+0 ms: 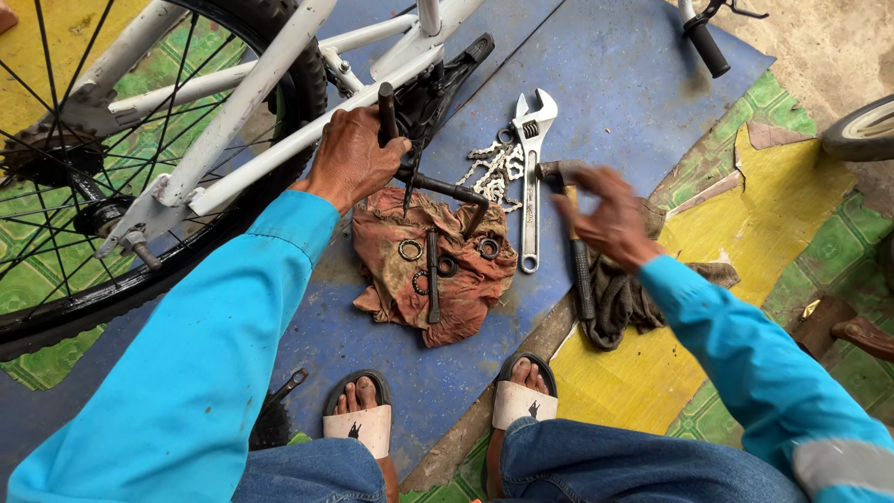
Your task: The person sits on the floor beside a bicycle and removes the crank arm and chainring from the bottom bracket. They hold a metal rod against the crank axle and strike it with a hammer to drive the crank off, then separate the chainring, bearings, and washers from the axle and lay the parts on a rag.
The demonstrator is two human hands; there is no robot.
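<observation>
The black crank arm (pixel 386 112) beside the white bicycle frame (pixel 270 70) is clasped by the left hand (pixel 349 158); the blurred right hand (pixel 610 219) is held open-fingered over the hammer (pixel 579 251), near the adjustable wrench (pixel 531 177)

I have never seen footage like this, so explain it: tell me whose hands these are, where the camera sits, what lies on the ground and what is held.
The one picture comes from a camera on a person's head, looking down at their own arms and sandalled feet. The left hand grips a dark crank part on an upturned white bicycle. The right hand, blurred, is open above a hammer. On the blue mat lie an adjustable wrench, a chain and a dirty rag carrying rings and a bolt.
</observation>
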